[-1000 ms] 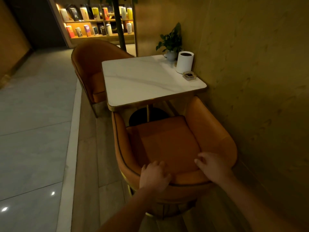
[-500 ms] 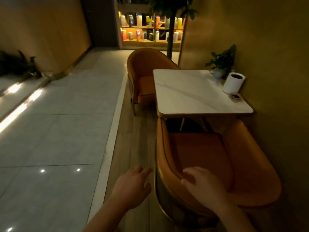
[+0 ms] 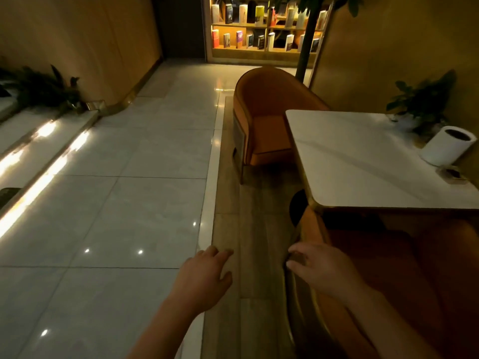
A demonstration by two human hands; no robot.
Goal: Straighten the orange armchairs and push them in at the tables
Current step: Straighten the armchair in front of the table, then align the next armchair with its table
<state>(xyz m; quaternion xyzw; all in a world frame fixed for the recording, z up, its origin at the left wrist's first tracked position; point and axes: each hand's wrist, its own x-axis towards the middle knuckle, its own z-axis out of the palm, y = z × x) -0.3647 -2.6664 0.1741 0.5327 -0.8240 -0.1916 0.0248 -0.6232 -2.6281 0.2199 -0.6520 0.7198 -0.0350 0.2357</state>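
Two orange armchairs stand at a white marble table [image 3: 363, 161]. The near armchair [image 3: 404, 281] sits at lower right, its seat partly under the table's front edge. The far armchair [image 3: 267, 120] stands beyond the table's left corner, angled, with its seat facing the table. My left hand [image 3: 204, 278] hovers over the wooden floor strip, fingers apart, holding nothing. My right hand [image 3: 318, 268] is over the near armchair's left rim, fingers spread, holding nothing; I cannot tell whether it touches the rim.
A white cylinder [image 3: 445, 149], a small glass dish [image 3: 452, 173] and a potted plant [image 3: 420, 104] stand on the table by the right wall. A tree trunk [image 3: 307, 37] and lit bookshelf [image 3: 259, 27] lie behind. Tiled floor [image 3: 129, 203] spreads left, with lit steps [image 3: 33, 156].
Both hands have come off the near armchair's backrest. My view has swung left, so the chair and table now sit at the right edge and the tiled floor fills the left.
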